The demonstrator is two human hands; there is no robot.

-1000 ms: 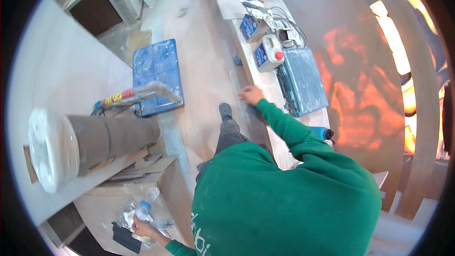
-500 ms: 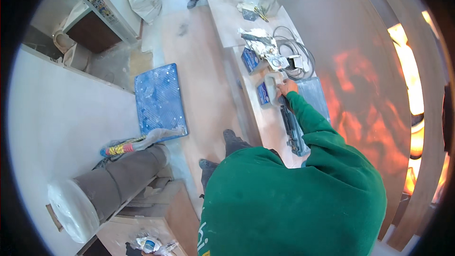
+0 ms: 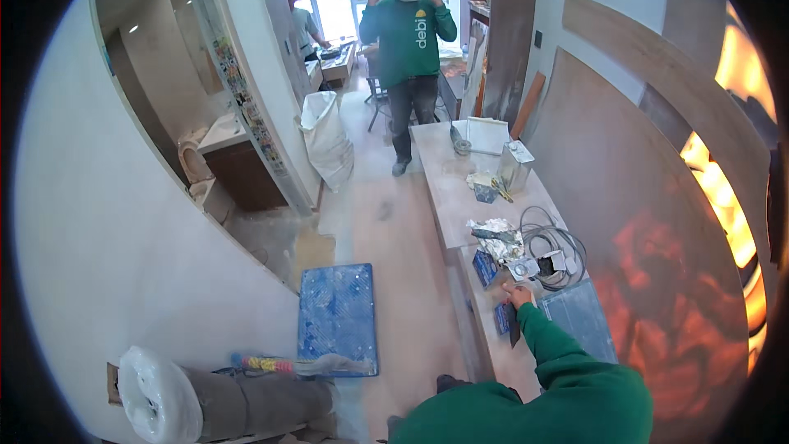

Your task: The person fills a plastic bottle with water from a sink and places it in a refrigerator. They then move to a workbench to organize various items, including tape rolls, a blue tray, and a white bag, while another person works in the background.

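Observation:
My right hand (image 3: 518, 294), at the end of a green sleeve, is over the narrow near part of the table. Its fingers look bent together; what they hold, if anything, is too small to make out. Just beside it is a blue box (image 3: 501, 318), and a dark flat piece (image 3: 514, 329) shows below the hand. A second blue box (image 3: 485, 266) lies a little farther off, with a crumpled silvery wrapping (image 3: 498, 240) beyond it. A coiled grey cable (image 3: 567, 248) is to the right. My left hand is out of sight.
A person in green (image 3: 409, 33) stands beyond the table (image 3: 448, 197), both hands raised to the head; another (image 3: 304, 25) is farther back. A metal can (image 3: 516, 166) stands on the table. Left lie a blue mat (image 3: 337, 312), a wrapped roll (image 3: 222, 403) and a white sack (image 3: 327, 140).
My view has tilted up, so the person ahead and the windows now show. My right hand stays by the blue boxes; the beige piece under it no longer shows clearly.

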